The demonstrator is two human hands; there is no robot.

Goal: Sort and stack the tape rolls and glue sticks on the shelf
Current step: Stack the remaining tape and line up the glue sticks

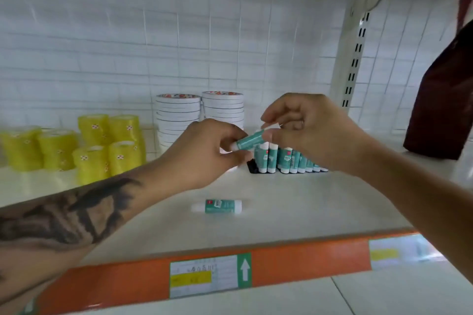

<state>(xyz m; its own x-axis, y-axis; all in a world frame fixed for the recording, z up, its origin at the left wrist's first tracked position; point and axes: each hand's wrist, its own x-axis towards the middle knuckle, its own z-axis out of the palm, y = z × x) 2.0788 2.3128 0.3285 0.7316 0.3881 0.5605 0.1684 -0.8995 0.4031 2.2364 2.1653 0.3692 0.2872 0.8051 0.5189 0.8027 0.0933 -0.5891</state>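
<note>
Fingertips of both hands meet on one teal-and-white glue stick [247,141], held tilted above the shelf [294,202], its white cap end lower and to the left. The left hand [204,153] pinches the cap end between thumb and curled fingers; the right hand [304,130] pinches the upper end between thumb and forefinger, its other fingers loosely bent behind. The left forearm [76,215], tattooed in dark ink, enters from the near left; the right forearm enters from the near right.

Directly below and behind the held stick, a row of upright glue sticks [286,160] stands in a dark tray [252,167], partly hidden by the right hand. A second loose glue stick [217,206] lies on its side on the bare shelf, nearer than the row and apart from it.

Farther back, two stacks of white tape rolls [199,112] stand side by side, touching or nearly so. To the left, yellow tape rolls [102,140] are grouped in low stacks. The near shelf edge carries an orange strip [307,263] with price labels [204,276]. A dark red bag-like object [442,100] occupies the far right, and a white grid panel [179,33] backs the shelf.
</note>
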